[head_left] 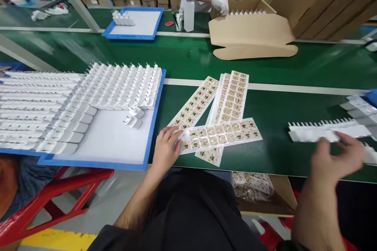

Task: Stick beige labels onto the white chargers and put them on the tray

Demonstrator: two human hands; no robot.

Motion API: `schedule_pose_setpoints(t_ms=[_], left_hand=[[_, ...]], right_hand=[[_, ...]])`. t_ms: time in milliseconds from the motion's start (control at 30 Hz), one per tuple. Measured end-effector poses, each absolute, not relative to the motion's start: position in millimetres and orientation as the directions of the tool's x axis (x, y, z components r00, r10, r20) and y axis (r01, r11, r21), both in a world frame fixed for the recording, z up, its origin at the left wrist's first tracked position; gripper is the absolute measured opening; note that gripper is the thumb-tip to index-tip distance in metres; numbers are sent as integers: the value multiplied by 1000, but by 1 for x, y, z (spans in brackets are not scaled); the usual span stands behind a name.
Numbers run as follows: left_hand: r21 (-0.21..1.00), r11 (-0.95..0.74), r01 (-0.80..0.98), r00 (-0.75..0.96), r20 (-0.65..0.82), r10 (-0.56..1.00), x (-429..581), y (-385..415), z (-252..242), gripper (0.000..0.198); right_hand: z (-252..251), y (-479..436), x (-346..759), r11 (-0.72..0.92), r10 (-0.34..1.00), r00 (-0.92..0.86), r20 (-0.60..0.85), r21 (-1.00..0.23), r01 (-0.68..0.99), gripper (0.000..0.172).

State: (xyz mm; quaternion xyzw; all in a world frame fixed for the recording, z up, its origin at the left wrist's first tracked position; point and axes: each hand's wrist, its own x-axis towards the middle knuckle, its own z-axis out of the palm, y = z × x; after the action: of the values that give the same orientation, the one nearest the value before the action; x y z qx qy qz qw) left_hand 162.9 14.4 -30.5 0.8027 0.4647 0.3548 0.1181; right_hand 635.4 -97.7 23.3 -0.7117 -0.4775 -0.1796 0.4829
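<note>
My left hand (166, 147) is at the left end of a sheet of stickers (220, 135), its fingers curled over that end and the thumb at its near corner. The sheet has rows of beige and green labels and lies across other sticker sheets (232, 98) on the green table. Far to the right, my right hand (338, 160) is slightly blurred, with thumb and index finger apart. Its fingertips are at the near side of a row of white plastic parts (312, 131) with small prongs; whether they touch it I cannot tell.
A blue-rimmed tray (150, 145) holds many white parts on the left, with two loose ones (134, 117) inside. Across the green belt (188, 59), a person's gloved hand (220, 4) is at an open cardboard box (250, 31). A red stool (73, 192) stands below left.
</note>
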Motion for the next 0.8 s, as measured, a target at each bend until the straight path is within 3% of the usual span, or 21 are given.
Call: schedule_pose_setpoints(t_ms=[33,67,167,300,400,800], left_hand=[[511,-529,677,323,439,838,160,12,-30,30],[500,-522,691,336,418,844,157,9,-31,31],[468,-523,712,377,374,848,151,1,-36,34],[464,-541,701,392,383,837,148,-4,-46,35],[474,-545,692,382,400,833,148,-4,-50,34],[481,-526,702,411,330,850,147,-7,-47,39]], right_hand=[[17,-84,605,-111,487,475,733,-487,866,32],[10,-70,573,-72,576,437,691,-490,869,26],[-5,-35,474,319,842,-40,539,-436,842,21],[-12,-12,382,539,835,-408,369,-404,739,23],[-14,-4,357,561,825,-476,305,-335,757,25],[-15,7,352,655,746,-564,355,-233,719,14]])
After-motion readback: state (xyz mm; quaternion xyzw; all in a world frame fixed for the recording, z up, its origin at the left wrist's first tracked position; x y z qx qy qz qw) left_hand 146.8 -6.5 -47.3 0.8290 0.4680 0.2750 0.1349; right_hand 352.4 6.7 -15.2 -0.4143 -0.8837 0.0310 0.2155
